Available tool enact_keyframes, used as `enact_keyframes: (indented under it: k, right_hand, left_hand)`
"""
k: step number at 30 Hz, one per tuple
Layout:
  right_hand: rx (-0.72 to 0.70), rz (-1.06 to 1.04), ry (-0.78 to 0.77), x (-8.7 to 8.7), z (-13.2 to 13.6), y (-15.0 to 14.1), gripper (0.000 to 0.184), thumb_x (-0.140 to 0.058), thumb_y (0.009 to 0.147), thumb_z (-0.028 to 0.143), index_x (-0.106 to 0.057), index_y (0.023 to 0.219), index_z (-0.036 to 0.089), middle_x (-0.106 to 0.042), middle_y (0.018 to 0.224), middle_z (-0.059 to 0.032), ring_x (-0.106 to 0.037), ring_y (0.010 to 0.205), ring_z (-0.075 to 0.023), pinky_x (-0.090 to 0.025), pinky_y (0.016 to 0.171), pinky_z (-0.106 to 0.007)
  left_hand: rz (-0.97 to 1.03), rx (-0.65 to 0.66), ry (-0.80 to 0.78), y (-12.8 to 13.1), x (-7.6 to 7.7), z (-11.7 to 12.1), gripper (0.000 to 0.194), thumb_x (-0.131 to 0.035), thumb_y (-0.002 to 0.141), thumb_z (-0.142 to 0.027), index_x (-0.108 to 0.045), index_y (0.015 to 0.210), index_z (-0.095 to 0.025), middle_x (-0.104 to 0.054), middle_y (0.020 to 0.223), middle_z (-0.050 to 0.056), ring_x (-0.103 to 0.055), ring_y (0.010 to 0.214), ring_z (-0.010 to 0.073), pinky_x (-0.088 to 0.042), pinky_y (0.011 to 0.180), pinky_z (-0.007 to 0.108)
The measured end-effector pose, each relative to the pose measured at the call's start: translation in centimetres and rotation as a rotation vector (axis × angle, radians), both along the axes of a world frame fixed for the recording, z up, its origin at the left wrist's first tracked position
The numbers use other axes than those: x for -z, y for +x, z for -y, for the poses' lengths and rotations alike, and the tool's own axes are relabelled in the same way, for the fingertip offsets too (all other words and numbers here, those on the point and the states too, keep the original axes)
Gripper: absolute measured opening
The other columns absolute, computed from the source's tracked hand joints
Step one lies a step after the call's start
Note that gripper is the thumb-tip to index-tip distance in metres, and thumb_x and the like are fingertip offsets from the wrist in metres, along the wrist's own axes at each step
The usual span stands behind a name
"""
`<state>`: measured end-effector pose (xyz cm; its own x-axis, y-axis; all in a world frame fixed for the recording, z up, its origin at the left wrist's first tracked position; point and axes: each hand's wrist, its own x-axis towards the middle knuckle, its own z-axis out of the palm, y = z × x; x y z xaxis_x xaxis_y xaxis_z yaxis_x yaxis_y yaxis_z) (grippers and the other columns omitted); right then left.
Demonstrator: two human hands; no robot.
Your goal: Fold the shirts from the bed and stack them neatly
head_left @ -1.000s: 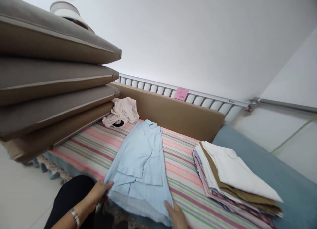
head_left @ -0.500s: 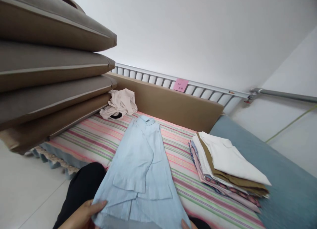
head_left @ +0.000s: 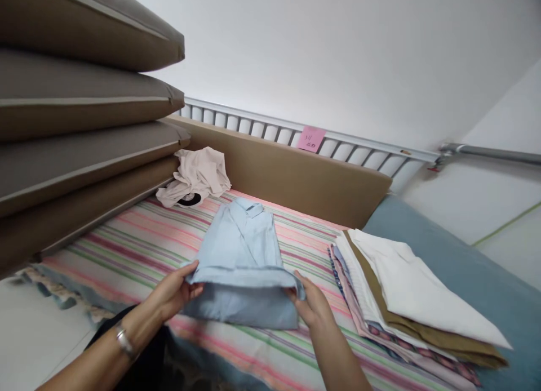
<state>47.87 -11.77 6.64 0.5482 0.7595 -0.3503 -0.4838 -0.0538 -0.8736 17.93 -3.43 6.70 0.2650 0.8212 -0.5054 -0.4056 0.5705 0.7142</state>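
Observation:
A light blue collared shirt (head_left: 240, 239) lies on the striped bed sheet (head_left: 139, 233), its collar pointing away from me. The lower part is lifted and bent upward across the body. My left hand (head_left: 180, 289), with a silver band at the wrist, pinches the left end of the raised fold between thumb and fingers. At the other end my right hand (head_left: 310, 301) grips the fold, some fingers hidden under the cloth. A bluish inner layer shows below the fold.
To the right sits a stack of folded clothes (head_left: 414, 289), white on top. A crumpled pale garment (head_left: 200, 177) lies at the far left. Thick brown cushions (head_left: 84, 115) are piled at left. Behind stand a brown board (head_left: 287, 171) and a railing with a pink note (head_left: 311, 138).
Both hands have moved forward, away from me, carrying the shirt's bottom edge up over its body. The shirt now covers a shorter length of the sheet. The view has shifted slightly.

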Motion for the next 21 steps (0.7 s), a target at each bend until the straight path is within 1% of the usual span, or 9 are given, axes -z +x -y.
enact_keyframes:
  k: [3,5,9,12,14,16,17,19,21]
  right_hand:
    - [0.073,0.02,-0.03,2.4,-5.5,1.2,0.013,-0.062,0.07,0.024,-0.055,0.079,0.018,-0.067,0.072,-0.0012,-0.065,0.079,-0.0186,-0.056,0.076,-0.038]
    - [0.073,0.047,-0.055,4.1,-7.8,1.5,0.014,-0.056,0.075,0.027,-0.056,0.085,0.017,-0.067,0.077,-0.004,-0.065,0.083,-0.0199,-0.055,0.078,-0.04]
    - [0.046,0.156,-0.069,6.3,-8.5,1.2,0.042,-0.044,0.082,0.038,-0.049,0.115,0.012,-0.065,0.104,-0.0137,-0.063,0.098,-0.0215,-0.051,0.087,-0.041]
    - [0.041,0.354,-0.063,6.9,-6.7,0.0,0.062,-0.051,0.077,0.044,-0.039,0.13,0.014,-0.048,0.133,-0.016,-0.048,0.121,-0.0242,-0.038,0.102,-0.043]
    - [-0.063,0.743,-0.056,7.2,-5.3,-1.2,0.062,-0.053,0.077,0.045,-0.042,0.131,0.016,-0.038,0.142,-0.0129,-0.032,0.132,-0.0247,-0.025,0.11,-0.044]
    - [-0.267,1.189,-0.096,7.6,-4.2,-2.5,0.052,-0.047,0.082,0.045,-0.049,0.128,0.021,-0.036,0.144,-0.0085,-0.025,0.136,-0.0247,-0.017,0.112,-0.046]
    - [-0.37,1.357,-0.136,7.8,-3.8,-3.0,0.048,-0.043,0.084,0.045,-0.051,0.127,0.024,-0.037,0.144,-0.0064,-0.025,0.136,-0.0251,-0.017,0.112,-0.048]
    - [-0.501,1.511,-0.24,7.8,-3.3,-3.6,0.044,-0.039,0.087,0.043,-0.052,0.126,0.027,-0.039,0.142,-0.0043,-0.027,0.135,-0.0257,-0.019,0.11,-0.05]
    - [-0.523,1.575,-0.3,7.5,-2.8,-3.6,0.046,-0.035,0.089,0.044,-0.05,0.128,0.025,-0.041,0.141,-0.0058,-0.031,0.133,-0.0252,-0.024,0.109,-0.048]
  left_hand:
    - [0.047,-0.014,-0.024,2.9,2.0,-5.6,0.003,-0.053,0.085,-0.016,-0.051,0.087,-0.014,-0.06,0.066,0.001,-0.06,0.052,0.0118,-0.053,0.052,0.022]
    - [0.043,-0.004,-0.03,4.2,3.5,-8.2,0.005,-0.05,0.086,-0.016,-0.05,0.09,-0.013,-0.062,0.072,0.004,-0.062,0.058,0.0129,-0.053,0.057,0.023]
    - [0.059,0.09,0.024,4.6,5.1,-10.2,0.027,-0.049,0.088,-0.031,-0.051,0.105,-0.011,-0.062,0.104,0.016,-0.065,0.082,0.0169,-0.053,0.076,0.028]
    - [-0.138,0.151,0.329,3.6,4.9,-8.4,0.045,-0.051,0.085,-0.044,-0.049,0.118,-0.013,-0.053,0.125,0.018,-0.058,0.107,0.0229,-0.046,0.092,0.036]
    - [-0.419,0.192,0.67,3.0,4.6,-5.8,0.05,-0.052,0.084,-0.045,-0.05,0.124,-0.016,-0.048,0.133,0.015,-0.047,0.121,0.0252,-0.036,0.103,0.04]
    - [-0.685,0.334,1.003,2.9,4.8,-2.8,0.052,-0.052,0.084,-0.045,-0.047,0.13,-0.023,-0.042,0.14,0.01,-0.034,0.131,0.0249,-0.023,0.11,0.042]
    - [-0.788,0.443,1.125,3.0,5.1,-1.5,0.053,-0.054,0.083,-0.044,-0.045,0.133,-0.027,-0.038,0.143,0.007,-0.029,0.134,0.0254,-0.018,0.112,0.045]
    - [-0.95,0.641,1.265,3.4,6.1,0.4,0.058,-0.057,0.081,-0.04,-0.039,0.136,-0.033,-0.032,0.146,0.004,-0.023,0.136,0.028,-0.012,0.111,0.052]
    - [-1.076,0.735,1.305,3.4,7.2,1.0,0.063,-0.06,0.08,-0.034,-0.035,0.138,-0.034,-0.03,0.147,0.004,-0.021,0.136,0.0299,-0.011,0.11,0.057]
